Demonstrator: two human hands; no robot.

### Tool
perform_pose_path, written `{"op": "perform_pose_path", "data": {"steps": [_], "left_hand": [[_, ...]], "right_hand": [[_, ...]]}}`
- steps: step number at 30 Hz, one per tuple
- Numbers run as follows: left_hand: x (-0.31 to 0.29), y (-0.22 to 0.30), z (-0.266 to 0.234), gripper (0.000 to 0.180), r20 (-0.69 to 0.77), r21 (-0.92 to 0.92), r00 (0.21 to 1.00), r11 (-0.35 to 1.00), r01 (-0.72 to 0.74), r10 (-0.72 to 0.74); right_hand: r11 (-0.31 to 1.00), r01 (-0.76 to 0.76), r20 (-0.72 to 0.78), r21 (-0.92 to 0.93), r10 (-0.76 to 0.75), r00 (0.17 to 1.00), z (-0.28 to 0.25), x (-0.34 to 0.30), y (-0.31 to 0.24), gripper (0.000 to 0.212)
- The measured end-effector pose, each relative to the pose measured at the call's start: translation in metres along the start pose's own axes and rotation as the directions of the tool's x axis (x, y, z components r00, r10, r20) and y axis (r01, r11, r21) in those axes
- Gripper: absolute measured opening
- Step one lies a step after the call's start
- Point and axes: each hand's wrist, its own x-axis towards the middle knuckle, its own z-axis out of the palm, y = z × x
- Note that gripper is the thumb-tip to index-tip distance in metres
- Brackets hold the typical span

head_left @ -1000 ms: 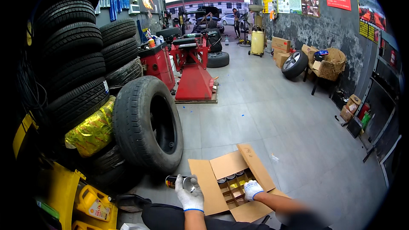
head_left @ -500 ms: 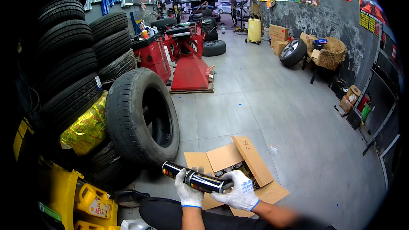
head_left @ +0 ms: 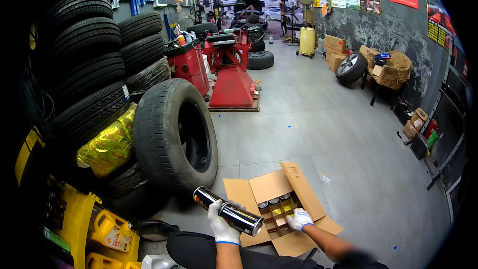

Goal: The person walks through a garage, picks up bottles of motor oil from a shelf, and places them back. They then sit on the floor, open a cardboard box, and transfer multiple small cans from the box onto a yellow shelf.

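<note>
My left hand [head_left: 222, 226], in a white knit glove with a blue cuff edge, is closed around black aerosol-type cans [head_left: 241, 218]. They look like two, lying end to end and tilted, held above the open cardboard box [head_left: 271, 184]. My right hand [head_left: 300, 219], also gloved, is down at the right side of this box. Its fingertips point into the dividers and are partly hidden, so what they touch cannot be made out. Several cans [head_left: 274, 201] stand along the far row of the box; nearer cells show cardboard dividers and some yellow.
A large worn tire [head_left: 167, 134] stands upright left of the box, before stacked tires [head_left: 84, 40]. Yellow oil jugs [head_left: 112, 229] sit on a yellow rack at lower left. A red tire machine [head_left: 231, 87] stands ahead. Grey tiled floor [head_left: 338, 144] spreads to the right.
My right hand has left the end of the cans and moved right and down into the box. My left hand keeps its hold on the cans. The view has shifted slightly.
</note>
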Motion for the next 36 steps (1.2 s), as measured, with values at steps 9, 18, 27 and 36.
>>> {"op": "perform_pose_path", "data": {"steps": [9, 18, 27, 36], "left_hand": [[0.004, -0.002, -0.011, 0.035, -0.009, -0.013, 0.999, 0.999, 0.031, -0.031], [-0.004, 0.009, -0.016, 0.036, -0.053, -0.008, 0.998, 1.0, 0.027, -0.028], [-0.012, 0.014, -0.014, 0.032, -0.029, -0.023, 0.999, 0.999, 0.028, -0.028], [-0.002, -0.003, -0.018, 0.032, -0.052, 0.004, 0.998, 0.999, 0.034, -0.034]], "right_hand": [[0.983, -0.101, 0.166, -0.155, 0.127, 0.978, 0.039, 0.02, 0.026, 0.076], [0.929, -0.168, -0.134, -0.331, 0.13, 0.982, 0.028, 0.033, 0.044, 0.067], [0.955, -0.076, 0.087, -0.287, 0.105, 0.991, -0.032, 0.016, 0.069, 0.108], [0.943, -0.088, -0.054, -0.322, 0.074, 0.996, 0.035, 0.025, 0.082, 0.083]]}}
